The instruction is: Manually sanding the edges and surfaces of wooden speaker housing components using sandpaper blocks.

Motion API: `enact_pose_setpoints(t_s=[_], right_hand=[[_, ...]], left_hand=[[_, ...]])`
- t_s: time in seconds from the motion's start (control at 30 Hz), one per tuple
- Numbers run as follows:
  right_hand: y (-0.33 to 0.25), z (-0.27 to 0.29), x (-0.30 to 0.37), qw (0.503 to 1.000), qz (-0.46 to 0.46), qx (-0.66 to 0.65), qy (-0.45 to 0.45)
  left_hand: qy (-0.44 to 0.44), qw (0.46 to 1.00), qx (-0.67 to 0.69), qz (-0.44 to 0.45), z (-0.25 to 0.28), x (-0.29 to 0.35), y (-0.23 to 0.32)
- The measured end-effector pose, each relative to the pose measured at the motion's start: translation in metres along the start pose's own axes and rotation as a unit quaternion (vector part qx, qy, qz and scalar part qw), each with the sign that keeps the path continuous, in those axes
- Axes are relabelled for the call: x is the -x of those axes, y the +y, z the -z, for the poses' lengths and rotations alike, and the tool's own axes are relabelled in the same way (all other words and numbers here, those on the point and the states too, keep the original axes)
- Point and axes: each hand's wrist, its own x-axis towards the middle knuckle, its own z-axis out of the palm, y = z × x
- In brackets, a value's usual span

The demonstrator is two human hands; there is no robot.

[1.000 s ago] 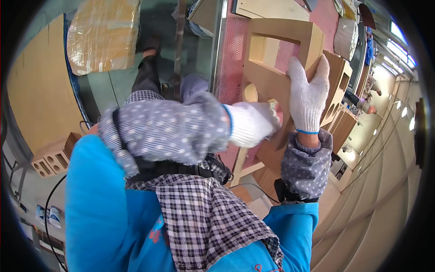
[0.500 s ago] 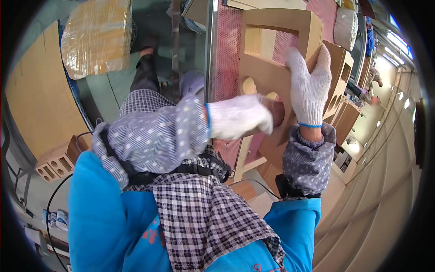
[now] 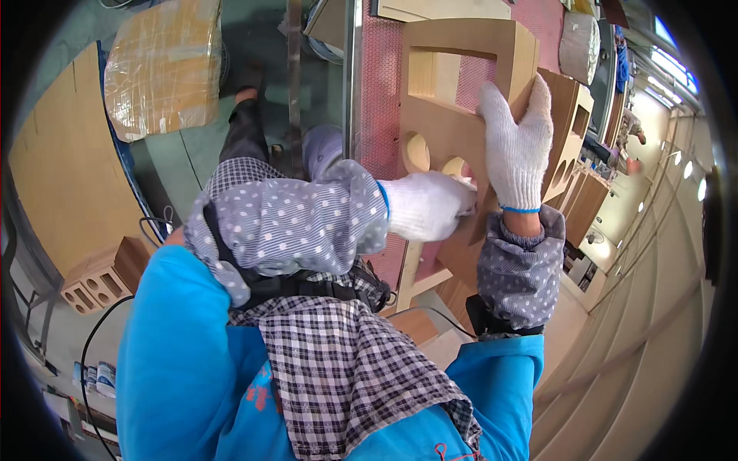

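A light-brown wooden speaker box (image 3: 442, 115) with a rectangular opening and round holes lies on a pink dotted mat. My left hand (image 3: 432, 206), in a white knit glove, is closed at the edge of one round hole. Its fingertips are partly hidden, and whatever they may hold cannot be made out. My right hand (image 3: 519, 150), gloved the same way, rests on the box's side edge with thumb and fingers spread apart.
The pink mat (image 3: 382, 100) ends at a metal table edge (image 3: 353, 92) on the left. More wooden boxes (image 3: 565, 131) stand beyond my right hand. At left are a taped carton (image 3: 163, 69), a large board (image 3: 73, 161) and another holed box (image 3: 104, 280). A black cable (image 3: 88, 361) hangs there.
My left hand has shifted slightly right and down along the round hole, uncovering more of the holes beside it. My right hand stays on the box edge.
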Motion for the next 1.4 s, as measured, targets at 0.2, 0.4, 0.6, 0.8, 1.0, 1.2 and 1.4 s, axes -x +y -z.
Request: enact_pose_setpoints(t_s=[0.2,0.4,0.6,0.8,1.0,1.2,1.4], right_hand=[[0.000,0.002,0.000,1.000,0.000,0.022,0.002],[0.001,0.000,0.000,1.000,-0.007,0.009,0.009],[0.001,0.000,0.002,0.999,0.010,0.030,0.007],[0.002,0.001,0.005,0.999,0.018,0.024,0.014],[-0.001,0.000,-0.001,1.000,0.006,0.014,0.006],[0.002,0.003,0.003,0.999,0.022,0.021,0.011],[-0.007,-0.002,0.000,1.000,0.018,0.008,0.000]], left_hand=[[0.076,0.938,-0.265,-0.209,-0.001,0.004,-0.022],[-0.010,0.918,-0.378,-0.118,-0.001,-0.017,-0.003],[0.121,0.926,-0.308,-0.180,-0.012,-0.009,-0.030],[-0.006,0.934,-0.345,-0.093,-0.003,-0.010,-0.004],[0.130,0.907,-0.348,-0.197,-0.008,-0.011,-0.022],[0.090,0.933,-0.307,-0.167,-0.015,-0.019,-0.023],[0.010,0.978,-0.180,-0.108,-0.007,-0.017,-0.018]])
